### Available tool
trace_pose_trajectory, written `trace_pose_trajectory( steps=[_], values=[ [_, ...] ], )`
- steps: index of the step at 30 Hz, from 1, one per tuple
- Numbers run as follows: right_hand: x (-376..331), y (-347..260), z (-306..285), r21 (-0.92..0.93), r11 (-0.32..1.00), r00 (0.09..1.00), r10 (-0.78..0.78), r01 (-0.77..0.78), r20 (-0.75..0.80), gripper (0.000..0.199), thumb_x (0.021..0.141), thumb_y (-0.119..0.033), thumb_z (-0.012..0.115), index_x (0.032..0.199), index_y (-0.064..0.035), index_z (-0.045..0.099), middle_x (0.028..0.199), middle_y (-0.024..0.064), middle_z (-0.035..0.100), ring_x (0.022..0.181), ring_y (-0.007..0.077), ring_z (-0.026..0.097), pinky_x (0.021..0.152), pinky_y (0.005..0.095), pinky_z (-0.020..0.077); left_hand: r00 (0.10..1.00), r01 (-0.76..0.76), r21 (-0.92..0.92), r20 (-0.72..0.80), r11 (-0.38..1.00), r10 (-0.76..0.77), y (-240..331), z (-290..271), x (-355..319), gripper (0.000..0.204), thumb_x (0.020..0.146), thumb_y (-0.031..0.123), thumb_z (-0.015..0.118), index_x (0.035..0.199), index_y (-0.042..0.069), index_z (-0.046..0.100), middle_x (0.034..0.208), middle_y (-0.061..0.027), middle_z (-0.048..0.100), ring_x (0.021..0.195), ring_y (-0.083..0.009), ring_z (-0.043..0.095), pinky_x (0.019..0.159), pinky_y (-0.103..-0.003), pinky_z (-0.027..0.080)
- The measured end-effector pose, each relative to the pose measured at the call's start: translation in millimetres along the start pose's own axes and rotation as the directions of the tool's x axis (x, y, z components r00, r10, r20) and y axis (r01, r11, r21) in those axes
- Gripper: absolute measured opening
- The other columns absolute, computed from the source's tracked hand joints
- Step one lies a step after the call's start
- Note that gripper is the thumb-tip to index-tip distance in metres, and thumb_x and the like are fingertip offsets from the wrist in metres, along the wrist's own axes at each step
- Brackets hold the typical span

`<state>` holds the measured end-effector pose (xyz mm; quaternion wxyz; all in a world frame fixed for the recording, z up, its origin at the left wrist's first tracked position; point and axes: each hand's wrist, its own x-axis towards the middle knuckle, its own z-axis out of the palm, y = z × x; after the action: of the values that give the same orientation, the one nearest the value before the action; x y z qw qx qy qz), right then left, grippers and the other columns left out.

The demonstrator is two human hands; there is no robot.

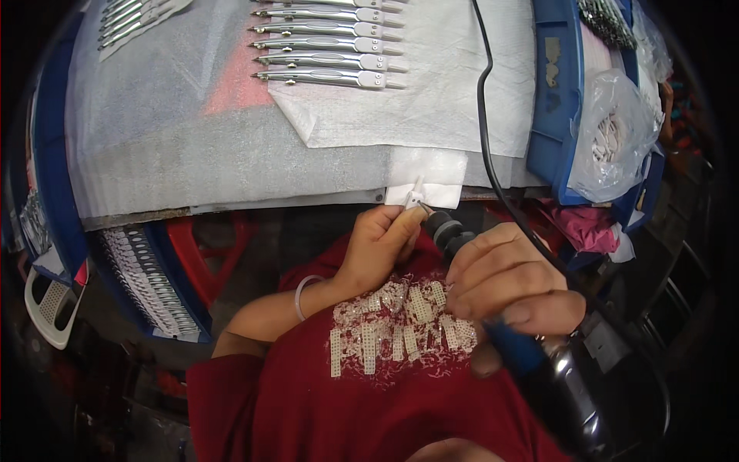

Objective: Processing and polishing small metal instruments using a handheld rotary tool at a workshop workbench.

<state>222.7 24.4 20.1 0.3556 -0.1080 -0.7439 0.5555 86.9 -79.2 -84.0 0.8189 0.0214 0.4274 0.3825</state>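
Observation:
At the table's near edge, my left hand (381, 240) is closed on a drawing compass, whose white head (416, 198) shows above my fingertips. Its legs are hidden in the hand. My right hand (512, 281) wraps round a black and blue corded electric screwdriver (558, 385), tilted so that its dark chuck (448, 229) points up and left. The bit meets the compass head or stops right beside it; I cannot tell which. Under the head lies a small white pad (439, 171). Farther off, several silver compasses (323, 60) lie in a row with white heads to the right.
A white cloth (400, 115) and grey foam sheet (154, 173) cover the table. The black cord (483, 92) runs down across it. At right, a blue bin (556, 138) stands beside a clear plastic bag (612, 146). Another blue tray (198, 312) of metal parts sits lower left, near a red stool (202, 258).

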Motion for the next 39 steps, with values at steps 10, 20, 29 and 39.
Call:
trace_pose_trajectory(
  steps=[10,20,29,39],
  values=[
    [-44.2,-9.8,6.0,0.185,0.854,0.747,0.517,-0.487,-0.418,0.049,0.076,0.0,0.069,0.118,0.0032,0.043,0.093,0.0129,0.062,0.081,0.012,0.059,0.07,0.0229,0.0487,0.892,0.322,-0.254,0.403,0.912,-0.203,14.6,-13.2,-3.3,0.05,0.102,0.042,0.031,0.108,-0.001,0.056,0.065,0.0007,0.045,0.045,-0.0059,0.032,0.042,-0.021,0.027],
    [-48.4,37.0,12.8,0.607,0.719,0.654,0.644,-0.339,-0.397,0.044,0.075,-0.023,0.066,0.105,0.0049,0.049,0.064,0.0075,0.053,0.052,0.0131,0.053,0.051,0.0245,0.0458,0.773,0.473,-0.228,0.57,0.851,-0.278,25.6,-0.3,-1.8,0.043,0.1,0.042,0.038,0.099,0.004,0.057,0.065,0.0018,0.048,0.043,-0.0029,0.033,0.04,-0.019,0.025],
    [-21.4,20.3,6.9,0.587,0.789,0.608,0.559,-0.182,-0.563,0.033,0.079,-0.008,0.064,0.106,0.0045,0.05,0.07,0.0081,0.058,0.059,0.0138,0.057,0.055,0.0259,0.046,0.909,0.184,0.016,0.376,0.983,-0.177,73.5,25.4,-13.1,0.044,0.1,0.038,0.039,0.097,-0.001,0.061,0.063,-0.0001,0.05,0.043,-0.0044,0.035,0.04,-0.019,0.027],
    [-43.4,-22.6,-16.6,0.346,0.937,0.533,0.316,-0.045,-0.785,0.052,0.075,-0.017,0.067,0.116,-0.001,0.039,0.075,0.0089,0.054,0.063,0.0146,0.053,0.058,0.0268,0.046,0.835,-0.518,0.764,0.356,0.385,0.419,213.9,-3.1,-19.9,0.032,0.098,0.014,0.047,0.127,0.001,0.051,0.088,-0.0022,0.05,0.073,-0.0089,0.051,0.065,-0.024,0.046]
  ],
)
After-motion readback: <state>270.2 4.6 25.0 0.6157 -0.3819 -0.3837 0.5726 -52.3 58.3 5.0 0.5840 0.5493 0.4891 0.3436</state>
